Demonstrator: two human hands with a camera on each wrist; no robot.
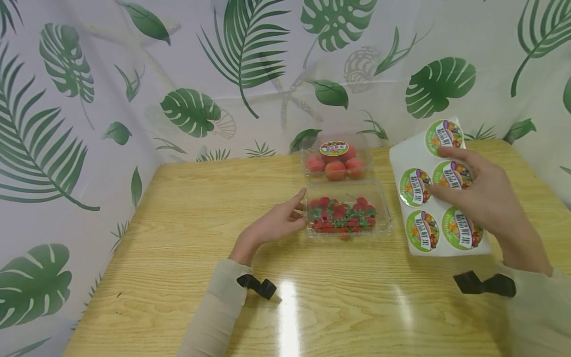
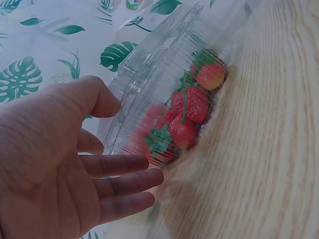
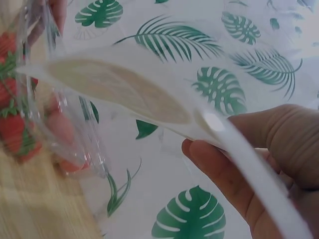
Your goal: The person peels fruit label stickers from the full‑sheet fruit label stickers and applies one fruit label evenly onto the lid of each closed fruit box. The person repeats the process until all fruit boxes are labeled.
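Note:
A clear plastic box of strawberries stands on the table with its lid down. My left hand is at its left side. In the left wrist view, the thumb touches the box's rim while the other fingers stay loosely straight beside it. To the right, my right hand holds a white sheet of round fruit stickers above the table, gripping it between thumb and fingers. The right wrist view shows this sheet bent and nearly edge-on.
Behind the strawberries stands a second clear box with round red fruit, a label sticker on its lid. The wooden table meets a leaf-printed cloth at the back and sides.

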